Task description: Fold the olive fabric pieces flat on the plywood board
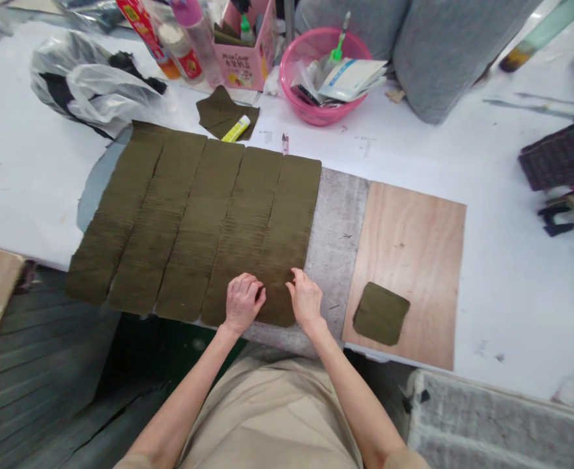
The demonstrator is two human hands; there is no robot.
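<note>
Overlapping olive-green fabric pieces [203, 215] lie in several long columns, their edges stacked like shingles. My left hand [244, 303] rests over the near end of the right-hand columns, fingers curled in and thumb drawn toward them. Just to its right, my right hand [306, 296] has bent fingers, thumb and forefinger close together over the last column's near right edge. What lies between the fingertips of either hand is too small to make out. A separate olive fabric piece [382, 313] with trimmed corners lies on a wooden board [411, 260] to the right.
Beyond the columns are a yellow tube [236, 129], dark cloth scraps [218, 109], a pink basin [289, 78] of packets, a pink box [240, 65] and a plastic bag [96, 81]. Grey felt [340, 215] shows beside the board. The white table's [502, 293] front edge runs near my body.
</note>
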